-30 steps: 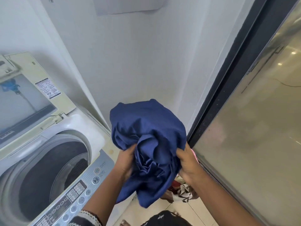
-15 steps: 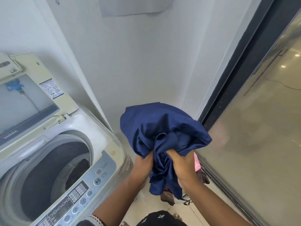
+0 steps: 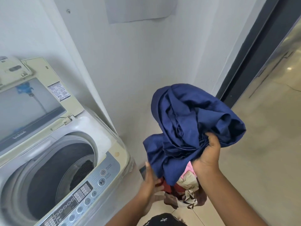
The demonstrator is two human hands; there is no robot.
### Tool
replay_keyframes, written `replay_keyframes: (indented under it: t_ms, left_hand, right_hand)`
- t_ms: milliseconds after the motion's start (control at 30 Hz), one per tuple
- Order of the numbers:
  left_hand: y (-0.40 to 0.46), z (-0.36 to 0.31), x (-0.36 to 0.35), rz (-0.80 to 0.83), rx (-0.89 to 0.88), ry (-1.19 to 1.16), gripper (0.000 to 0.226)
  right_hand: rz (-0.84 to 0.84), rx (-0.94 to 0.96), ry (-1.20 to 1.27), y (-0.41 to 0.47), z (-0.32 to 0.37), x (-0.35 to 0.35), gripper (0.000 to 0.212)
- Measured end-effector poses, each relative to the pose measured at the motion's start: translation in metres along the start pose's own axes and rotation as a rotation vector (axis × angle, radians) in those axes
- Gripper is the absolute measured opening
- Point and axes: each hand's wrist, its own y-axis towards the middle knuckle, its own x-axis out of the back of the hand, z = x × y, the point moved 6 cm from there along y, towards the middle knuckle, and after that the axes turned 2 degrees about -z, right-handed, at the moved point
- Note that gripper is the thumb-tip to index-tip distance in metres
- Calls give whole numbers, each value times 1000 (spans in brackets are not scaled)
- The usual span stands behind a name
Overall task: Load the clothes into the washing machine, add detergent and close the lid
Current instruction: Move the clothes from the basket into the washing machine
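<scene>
While the right hand (image 3: pixel 210 154) bunches the navy garment (image 3: pixel 192 123), its folds half-hide the left hand (image 3: pixel 151 181), grip indiscernible, above floor clothes (image 3: pixel 187 194).

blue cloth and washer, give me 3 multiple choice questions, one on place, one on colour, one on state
1. Where is the pile of clothes?
A. on the floor beneath the hands
B. on the washer's panel
C. hanging on the wall

2. What colour is the bunched cloth gripped by the right hand?
A. red
B. navy blue
C. white

3. How is the washing machine lid?
A. shut
B. raised open
C. removed

Answers: 1 A, the clothes lie on the tiles under the cloth. 2 B, its folds are dark blue. 3 B, it stands up behind the open drum.
</scene>
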Motion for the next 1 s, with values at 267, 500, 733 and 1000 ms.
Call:
replay_keyframes:
  t_ms: [267, 500, 733, 1000]
  left_hand:
    - [5, -63, -26, 221, -238, -557, 112]
    - [7, -123, 10, 57, -395, -483, 136]
    - [1, -101, 59, 72, -397, -503, 86]
    - [-52, -120, 169, -112, -616, -607, 60]
  right_hand:
    - [114, 56, -17, -15, 0, -2, 43]
    - [93, -41, -575, -14, 19, 50, 8]
    - [352, -81, -1171, -12, 4, 28, 13]
    - [580, -118, -1300, -33, -77, -59, 8]
